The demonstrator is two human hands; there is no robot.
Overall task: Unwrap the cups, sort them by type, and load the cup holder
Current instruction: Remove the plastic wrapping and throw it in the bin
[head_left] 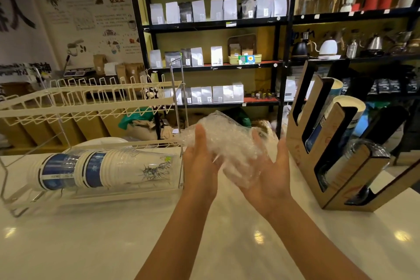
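Both my hands are raised over the white counter with a crumpled clear plastic wrapper (pixel 223 136) pressed between them. My left hand (pixel 200 161) cups its left side, my right hand (pixel 268 170) supports it from below and the right. A stack of cups (pixel 100 169), white paper ones with blue bands mixed with clear plastic ones, lies on its side in the lower tier of a white wire rack (pixel 91 98) at the left. At the right stands a cardboard cup holder (pixel 338 166) with slanted slots holding paper cups (pixel 345 111) and clear cups (pixel 363 150).
Black shelving (pixel 213 25) behind the counter carries coffee bags, kettles and jars. A thin metal stand (pixel 176 98) rises beside the rack's right end. The glossy white counter (pixel 91 245) stretches in front of me.
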